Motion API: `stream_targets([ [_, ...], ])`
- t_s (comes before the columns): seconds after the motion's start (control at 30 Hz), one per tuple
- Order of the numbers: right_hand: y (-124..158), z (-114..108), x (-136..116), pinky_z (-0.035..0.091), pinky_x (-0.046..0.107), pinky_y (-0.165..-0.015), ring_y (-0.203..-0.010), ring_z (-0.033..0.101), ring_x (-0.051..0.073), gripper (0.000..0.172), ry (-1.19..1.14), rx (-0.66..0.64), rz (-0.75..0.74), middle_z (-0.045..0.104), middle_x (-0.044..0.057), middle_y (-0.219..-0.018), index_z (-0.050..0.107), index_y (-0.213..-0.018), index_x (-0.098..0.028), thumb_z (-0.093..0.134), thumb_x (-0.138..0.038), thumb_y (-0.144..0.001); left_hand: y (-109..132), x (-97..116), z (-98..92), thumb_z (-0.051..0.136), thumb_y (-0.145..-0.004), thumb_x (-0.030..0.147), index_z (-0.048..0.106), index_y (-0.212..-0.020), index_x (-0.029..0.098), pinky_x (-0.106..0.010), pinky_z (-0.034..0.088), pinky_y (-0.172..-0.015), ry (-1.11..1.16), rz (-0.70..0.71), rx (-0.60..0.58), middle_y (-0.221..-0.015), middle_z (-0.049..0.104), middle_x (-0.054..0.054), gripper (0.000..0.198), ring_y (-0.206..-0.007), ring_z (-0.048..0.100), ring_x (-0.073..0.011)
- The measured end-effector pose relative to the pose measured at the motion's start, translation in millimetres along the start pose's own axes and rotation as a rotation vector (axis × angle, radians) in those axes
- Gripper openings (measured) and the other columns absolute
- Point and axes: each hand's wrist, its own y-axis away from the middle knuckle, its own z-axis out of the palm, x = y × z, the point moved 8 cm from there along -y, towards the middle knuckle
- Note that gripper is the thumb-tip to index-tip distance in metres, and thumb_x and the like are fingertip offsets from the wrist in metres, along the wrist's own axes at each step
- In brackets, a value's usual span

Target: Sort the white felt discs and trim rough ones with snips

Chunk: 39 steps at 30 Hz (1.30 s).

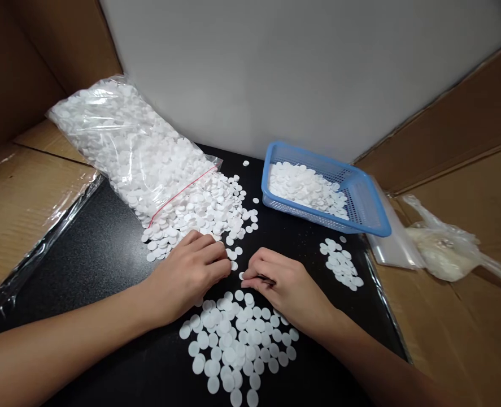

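Small white round discs (237,345) lie spread on the black tabletop in front of me, below both hands. My left hand (195,268) is curled palm-down at the front of a heap of the same discs (208,209). Its fingertips are hidden, so what they hold, if anything, cannot be seen. Just to the right, my right hand (279,282) has thumb and forefinger pinched together, with a single white disc (242,276) at their tips. The heap spills from the mouth of a big clear zip bag (123,141) full of discs, edged with a red line.
A blue plastic basket (377,209) holding many discs stands at the back right. A smaller group of discs (341,265) lies in front of it. To the right are a clear plastic sheet (396,243) and a knotted plastic bag (445,251) on cardboard. A pale wall rises behind.
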Motion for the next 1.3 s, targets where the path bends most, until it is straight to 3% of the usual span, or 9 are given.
stream_targets([
  [0.13,0,-2,1,0.046,0.025,-0.058,-0.067,0.059,0.013,0.015,-0.04,-0.039,0.059,0.065,0.001,-0.083,0.067,-0.08,-0.02,0.061,-0.016,-0.093,1,-3,-1.7,0.048,-0.101,0.012,0.061,-0.087,0.018,-0.035,0.035,-0.081,0.051,0.009,0.021,-0.083,0.068,-0.002,0.02,-0.081,0.056,-0.0185],
  [0.3,-2,-7,12,0.042,0.026,-0.055,-0.061,0.056,0.012,0.014,-0.006,-0.003,0.221,0.063,-0.002,-0.075,0.069,-0.078,-0.022,0.065,-0.019,-0.091,-2,-18,-1.2,0.057,-0.096,0.012,0.061,-0.088,0.02,-0.034,0.037,-0.083,0.225,-0.149,0.017,-0.084,0.07,0.001,0.012,-0.086,0.059,-0.0182],
  [0.5,-4,-19,18,0.05,0.028,-0.066,-0.075,0.063,0.015,0.016,0.043,0.07,0.191,0.064,0.002,-0.087,0.069,-0.09,-0.02,0.056,-0.012,-0.094,3,-30,-12.4,0.058,-0.095,0.016,0.066,-0.089,0.022,-0.03,0.045,-0.076,0.455,-0.301,0.046,-0.088,0.071,0.001,0.011,-0.086,0.063,-0.0176],
  [0.6,-2,-19,18,0.053,0.028,-0.071,-0.079,0.065,0.015,0.02,0.019,0.064,0.164,0.065,0.002,-0.091,0.071,-0.094,-0.021,0.055,-0.01,-0.094,10,-34,-5.1,0.061,-0.094,0.022,0.067,-0.101,0.024,-0.024,0.049,-0.066,0.665,-0.451,-0.029,-0.085,0.073,0.003,0.01,-0.075,0.067,-0.0144],
  [0.7,-1,-13,15,0.052,0.027,-0.066,-0.073,0.063,0.014,0.017,-0.005,0.021,0.147,0.064,0.002,-0.09,0.072,-0.095,-0.021,0.059,-0.012,-0.093,15,-32,5.7,0.058,-0.093,0.017,0.067,-0.103,0.023,-0.022,0.048,-0.064,0.684,-0.517,-0.134,-0.081,0.073,0.003,0.014,-0.072,0.067,-0.0131],
  [0.83,0,-8,15,0.048,0.026,-0.058,-0.063,0.057,0.011,0.013,-0.001,-0.01,0.16,0.063,0.002,-0.09,0.072,-0.098,-0.021,0.062,-0.014,-0.092,12,-33,15.0,0.058,-0.091,0.015,0.069,-0.09,0.02,-0.022,0.046,-0.062,0.628,-0.528,-0.191,-0.081,0.072,0.002,0.013,-0.069,0.065,-0.0123],
  [1.07,-1,-7,14,0.045,0.025,-0.057,-0.066,0.057,0.012,0.013,-0.031,-0.045,0.196,0.063,0.0,-0.084,0.068,-0.083,-0.021,0.063,-0.014,-0.092,14,-34,18.6,0.059,-0.092,0.017,0.07,-0.087,0.02,-0.021,0.044,-0.062,0.67,-0.56,-0.272,-0.079,0.071,0.002,0.013,-0.07,0.063,-0.0129],
  [1.17,-1,-1,12,0.043,0.024,-0.055,-0.065,0.057,0.012,0.015,-0.046,-0.084,0.196,0.062,0.0,-0.081,0.067,-0.079,-0.021,0.064,-0.014,-0.091,17,-25,20.0,0.054,-0.093,0.012,0.07,-0.085,0.02,-0.022,0.044,-0.063,0.619,-0.464,-0.344,-0.083,0.067,0.0,0.019,-0.072,0.064,-0.0133],
  [1.3,-4,0,5,0.045,0.023,-0.057,-0.066,0.057,0.012,0.009,0.011,-0.004,0.113,0.063,0.002,-0.088,0.068,-0.093,-0.021,0.061,-0.015,-0.094,13,-21,13.6,0.054,-0.093,0.008,0.069,-0.088,0.019,-0.023,0.043,-0.062,0.462,-0.36,-0.272,-0.088,0.06,-0.001,0.019,-0.069,0.061,-0.0126],
])
